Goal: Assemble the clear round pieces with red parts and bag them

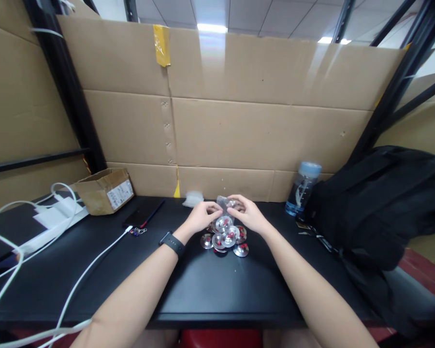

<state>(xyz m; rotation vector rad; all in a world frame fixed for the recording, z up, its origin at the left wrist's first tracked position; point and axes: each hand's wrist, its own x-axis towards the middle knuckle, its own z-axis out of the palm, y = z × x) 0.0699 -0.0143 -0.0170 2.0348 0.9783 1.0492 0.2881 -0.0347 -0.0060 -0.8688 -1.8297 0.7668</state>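
In the head view, my left hand and my right hand are close together over the black table. Between them is a small clear plastic bag, its edges pinched by the thumb and fingers of each hand. Shiny metal shows by my right fingers, but whether it is inside the bag I cannot tell. Just below my hands lies a loose pile of silver finger cymbals, round domed discs with red loops. Some overlap, and those at the back are partly hidden by my hands.
Behind stands a cardboard wall, with crumpled clear plastic at its foot. On the left are an open cardboard box, a phone, and a power strip with white cables. A water bottle and black backpack occupy the right.
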